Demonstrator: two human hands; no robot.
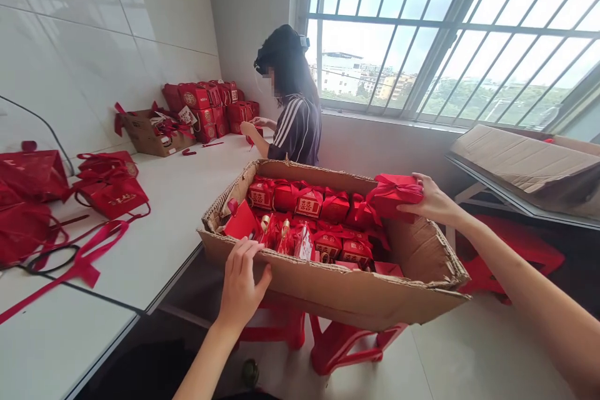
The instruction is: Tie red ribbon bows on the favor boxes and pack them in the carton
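Note:
A large cardboard box (347,287) stands in front of me, holding rows of small red gift boxes (309,203) tied with ribbons. Over its right end, my right hand (429,203) grips a red gift box (396,190) with a ribbon bow on top. The thumb and fingers close round that box's right side. My left hand (244,278) rests on the near left rim of the cardboard box, its fingers over the edge and its thumb spread away. Red and gold pieces stand in the near row beside those fingers.
Red stools (347,344) are under the cardboard box. A white table (187,187) at left bears red bags (112,190), ribbon (89,262), black scissors (54,259) and a smaller carton (154,134). A co-worker (295,106) works at its far end. Another carton (529,162) is at right.

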